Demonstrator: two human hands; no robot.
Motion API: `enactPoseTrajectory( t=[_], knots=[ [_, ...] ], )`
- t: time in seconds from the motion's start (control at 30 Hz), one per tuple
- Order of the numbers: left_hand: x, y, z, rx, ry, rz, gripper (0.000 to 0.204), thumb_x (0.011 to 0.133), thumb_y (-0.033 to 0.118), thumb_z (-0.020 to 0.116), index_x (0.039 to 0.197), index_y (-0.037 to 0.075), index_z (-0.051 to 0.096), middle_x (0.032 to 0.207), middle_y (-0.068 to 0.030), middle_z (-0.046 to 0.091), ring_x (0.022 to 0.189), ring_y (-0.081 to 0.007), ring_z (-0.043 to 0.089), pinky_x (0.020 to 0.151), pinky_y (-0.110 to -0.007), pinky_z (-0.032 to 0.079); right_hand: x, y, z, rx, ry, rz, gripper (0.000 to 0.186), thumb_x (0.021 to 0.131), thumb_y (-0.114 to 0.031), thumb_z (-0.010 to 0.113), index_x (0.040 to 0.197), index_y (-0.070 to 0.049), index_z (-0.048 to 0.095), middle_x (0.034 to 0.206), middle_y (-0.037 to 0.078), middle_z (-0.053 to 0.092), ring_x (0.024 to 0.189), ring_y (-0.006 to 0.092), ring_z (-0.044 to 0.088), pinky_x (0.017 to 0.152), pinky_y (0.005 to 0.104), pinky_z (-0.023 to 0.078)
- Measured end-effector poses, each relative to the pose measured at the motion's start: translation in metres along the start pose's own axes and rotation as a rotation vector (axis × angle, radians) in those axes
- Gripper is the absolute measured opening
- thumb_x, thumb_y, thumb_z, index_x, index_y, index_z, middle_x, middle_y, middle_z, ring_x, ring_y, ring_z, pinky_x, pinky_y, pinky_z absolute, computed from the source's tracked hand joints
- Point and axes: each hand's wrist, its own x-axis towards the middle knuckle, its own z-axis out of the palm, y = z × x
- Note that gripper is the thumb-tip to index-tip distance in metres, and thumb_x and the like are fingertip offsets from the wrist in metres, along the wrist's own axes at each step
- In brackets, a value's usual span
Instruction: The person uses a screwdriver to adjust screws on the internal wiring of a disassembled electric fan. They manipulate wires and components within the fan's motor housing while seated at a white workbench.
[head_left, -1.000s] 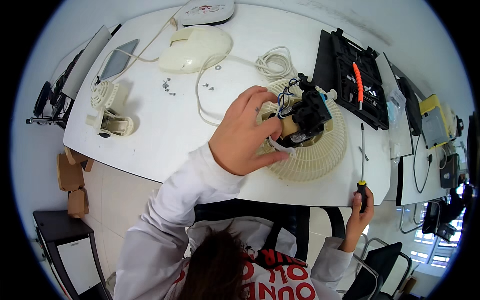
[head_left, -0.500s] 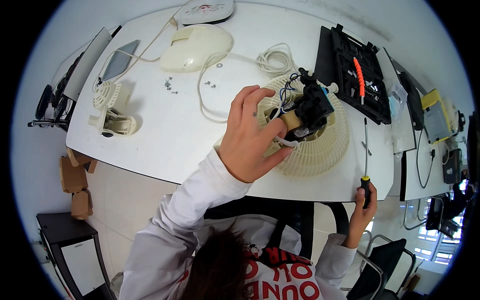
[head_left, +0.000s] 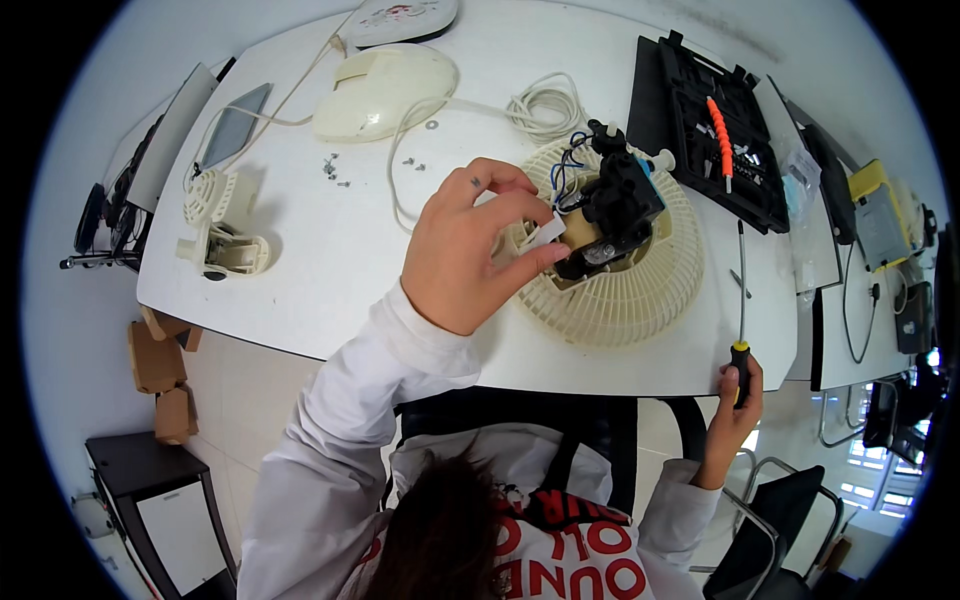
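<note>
My left hand (head_left: 468,245) pinches a small white plastic piece (head_left: 546,232) between thumb and fingers, right beside the fan motor. The black fan motor (head_left: 622,200), with blue wires and a copper-coloured section, sits at the middle of a round cream fan grille (head_left: 620,310) that lies on the table. My right hand (head_left: 732,415), at the table's front right edge, grips a screwdriver (head_left: 741,345) with a black and yellow handle. The screwdriver's long shaft points away from me over the tabletop, apart from the grille.
A cream plastic housing (head_left: 232,215) stands at the left. Several loose screws (head_left: 330,168) lie near the middle, below a cream fan base (head_left: 385,95) and a coiled cord (head_left: 548,112). Far right is an open black tool case (head_left: 690,120) with an orange flexible shaft (head_left: 720,140).
My left hand has drawn back leftwards from the motor, and the white piece now shows between its fingers. My right hand still holds the screwdriver in about the same place.
</note>
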Motion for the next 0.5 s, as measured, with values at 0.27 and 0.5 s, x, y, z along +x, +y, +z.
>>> enactPoseTrajectory(
  t=[0.27, 0.5],
  knots=[
    [0.005, 0.006, -0.008, -0.160, -0.095, -0.128, 0.019, 0.074, 0.003, 0.075, 0.090, 0.000, 0.064, 0.080, -0.0079, 0.063, 0.077, -0.0181, 0.059, 0.073, -0.029, 0.046, 0.001, -0.002, 0.000, -0.020, -0.013, 0.013, 0.033, 0.095, -0.021, 0.058, 0.116, 0.004, 0.056, 0.087, 0.007, 0.063, 0.078, 0.0112, 0.055, 0.072, 0.0230, 0.044],
    [0.014, 0.011, -0.022, -0.046, -0.292, 0.039, 0.018, 0.077, 0.006, 0.073, 0.092, 0.000, 0.066, 0.083, -0.0102, 0.066, 0.073, -0.0192, 0.061, 0.069, -0.030, 0.047, 0.002, -0.001, 0.000, -0.040, -0.005, -0.006, 0.033, 0.095, -0.021, 0.058, 0.116, 0.004, 0.056, 0.087, 0.007, 0.062, 0.078, 0.0110, 0.055, 0.070, 0.0227, 0.044]
  ],
)
